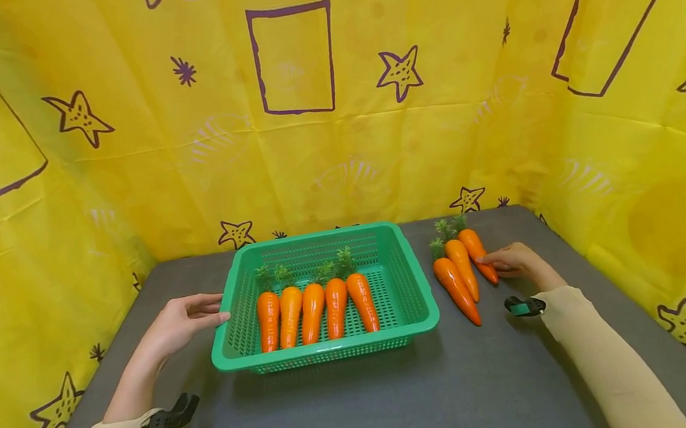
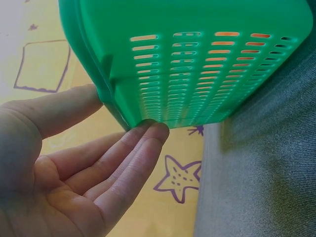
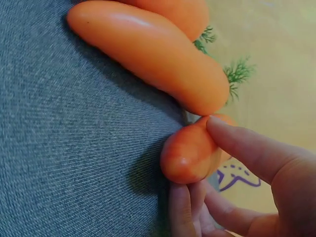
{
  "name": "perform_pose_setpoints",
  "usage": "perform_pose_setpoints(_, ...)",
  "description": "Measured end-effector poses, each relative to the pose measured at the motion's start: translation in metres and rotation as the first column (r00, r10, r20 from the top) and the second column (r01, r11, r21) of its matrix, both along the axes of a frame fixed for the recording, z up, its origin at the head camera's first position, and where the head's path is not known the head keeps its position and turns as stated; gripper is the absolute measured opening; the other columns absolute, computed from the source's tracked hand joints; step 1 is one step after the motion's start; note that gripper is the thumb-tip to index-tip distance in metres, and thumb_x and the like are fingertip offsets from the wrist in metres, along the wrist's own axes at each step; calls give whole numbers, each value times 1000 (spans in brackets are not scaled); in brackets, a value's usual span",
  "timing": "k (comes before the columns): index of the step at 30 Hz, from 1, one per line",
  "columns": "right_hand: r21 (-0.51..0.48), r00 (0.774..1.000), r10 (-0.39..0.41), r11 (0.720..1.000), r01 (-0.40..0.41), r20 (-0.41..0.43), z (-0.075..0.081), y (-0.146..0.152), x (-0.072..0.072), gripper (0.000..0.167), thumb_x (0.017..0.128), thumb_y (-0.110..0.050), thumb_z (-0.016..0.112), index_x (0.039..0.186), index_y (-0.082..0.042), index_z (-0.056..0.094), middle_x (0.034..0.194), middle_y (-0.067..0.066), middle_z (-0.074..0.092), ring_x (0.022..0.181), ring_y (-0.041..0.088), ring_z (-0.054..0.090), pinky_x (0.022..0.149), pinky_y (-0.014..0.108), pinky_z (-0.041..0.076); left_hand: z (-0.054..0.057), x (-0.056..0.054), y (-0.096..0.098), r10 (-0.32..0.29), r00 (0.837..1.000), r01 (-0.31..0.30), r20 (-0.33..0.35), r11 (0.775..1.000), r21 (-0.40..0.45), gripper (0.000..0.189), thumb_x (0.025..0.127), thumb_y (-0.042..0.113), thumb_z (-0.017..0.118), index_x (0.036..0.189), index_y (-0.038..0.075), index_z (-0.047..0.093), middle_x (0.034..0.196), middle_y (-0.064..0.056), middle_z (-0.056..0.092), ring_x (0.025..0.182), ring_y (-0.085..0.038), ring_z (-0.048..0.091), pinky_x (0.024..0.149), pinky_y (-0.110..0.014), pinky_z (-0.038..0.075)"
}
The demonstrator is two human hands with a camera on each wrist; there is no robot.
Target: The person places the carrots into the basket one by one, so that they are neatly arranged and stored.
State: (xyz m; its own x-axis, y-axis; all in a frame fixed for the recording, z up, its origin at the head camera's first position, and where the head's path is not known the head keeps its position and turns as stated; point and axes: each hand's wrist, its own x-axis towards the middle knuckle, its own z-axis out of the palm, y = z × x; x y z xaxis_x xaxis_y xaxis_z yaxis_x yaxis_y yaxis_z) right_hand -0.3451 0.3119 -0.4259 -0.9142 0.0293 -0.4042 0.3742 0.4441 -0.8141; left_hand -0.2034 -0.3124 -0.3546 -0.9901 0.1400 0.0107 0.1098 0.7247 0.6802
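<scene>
My left hand (image 1: 174,327) holds the left rim of a green plastic basket (image 1: 326,352). In the left wrist view, the thumb meets the basket's rim (image 2: 81,54) and the fingertips touch it farther along. Several orange carrots with green tops stand side by side inside, including one carrot (image 1: 362,301) at the row's right end. At the right, my right hand (image 1: 521,265) pinches the lower part of the rightmost loose carrot (image 1: 473,245) between thumb and fingers. The right wrist view shows that carrot's rounded tip (image 3: 185,158). Beside it lie a middle carrot (image 1: 462,268) and a left carrot (image 1: 454,286).
The dark grey table (image 1: 364,414) carries the basket and the loose carrots. Yellow cloth (image 1: 376,169) with purple starfish and frames surrounds the back and both sides. Black straps with small devices sit at the left wrist (image 1: 172,414) and right wrist (image 1: 523,306).
</scene>
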Motion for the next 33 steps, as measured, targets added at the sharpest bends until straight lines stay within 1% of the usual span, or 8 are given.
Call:
perform_pose_setpoints(4, -39, 1000, 15, 999, -13, 28, 3, 1, 0, 47, 82, -31, 74, 105, 4, 52, 79, -4, 53, 69, 4, 57, 73, 23, 56, 0, -1, 0, -4, 1000, 4, -1, 1000, 5, 63, 86, 39, 68, 132, -2, 53, 116, -21, 65, 108, -34, 63, 90, -52, 49)
perform_pose_setpoints(7, -51, 998, 26, 998, -23, 52, 6, 1, 0, 42, 84, -31, 72, 101, -1, 50, 77, -5, 51, 69, 4, 55, 73, 22, 56, 0, -1, 0, -3, 1000, 3, 0, 1000, 6, 63, 86, 39, 68, 132, -1, 53, 117, -21, 65, 108, -34, 62, 90, -52, 49)
perform_pose_setpoints(16, -64, 993, 67, 996, -60, 100, 12, 6, 1, 60, 88, -36, 67, 125, 5, 45, 89, -5, 56, 76, 3, 59, 78, 22, 55, -1, -1, 0, 1, 1000, -1, 3, 1000, 2, 64, 86, 40, 68, 132, -1, 53, 116, -20, 66, 107, -34, 63, 89, -52, 49)
perform_pose_setpoints(23, -93, 991, 68, 994, -57, 112, 11, 8, 1, 62, 88, -36, 66, 128, 5, 44, 94, -4, 56, 77, 3, 61, 82, 23, 54, -1, -2, -1, 2, 1000, -2, 0, 1000, 3, 63, 86, 39, 69, 131, -2, 54, 114, -20, 66, 106, -33, 64, 89, -51, 50)
perform_pose_setpoints(25, -97, 992, 70, 994, -60, 109, 11, 8, 2, 66, 88, -36, 66, 131, 7, 41, 96, -3, 56, 77, 3, 61, 83, 24, 54, -1, -2, -1, 1, 1000, -1, -1, 1000, 3, 63, 86, 39, 69, 131, -2, 54, 115, -20, 66, 106, -33, 64, 89, -51, 50)
perform_pose_setpoints(27, -95, 992, 65, 994, -55, 104, 11, 8, 3, 72, 88, -36, 67, 134, 10, 37, 102, 1, 56, 77, 3, 62, 84, 25, 54, -1, -2, -1, 2, 1000, -2, -1, 1000, 3, 63, 86, 39, 69, 131, -2, 54, 115, -20, 66, 106, -34, 63, 89, -51, 50)
perform_pose_setpoints(30, -74, 993, 66, 996, -59, 96, 13, 8, 5, 80, 87, -37, 67, 138, 13, 30, 118, 10, 50, 77, 3, 61, 86, 27, 54, -1, -1, -1, 3, 1000, -3, 0, 1000, 2, 63, 86, 40, 69, 131, -1, 54, 115, -20, 66, 107, -34, 63, 89, -52, 49)
perform_pose_setpoints(33, -49, 994, 67, 997, -63, 83, 17, 8, 7, 81, 87, -38, 67, 138, 13, 32, 130, 18, 43, 78, 3, 61, 88, 29, 53, -1, -1, -1, 4, 1000, -4, 2, 1000, -2, 63, 86, 40, 69, 131, -1, 54, 115, -20, 66, 107, -34, 63, 89, -52, 49)
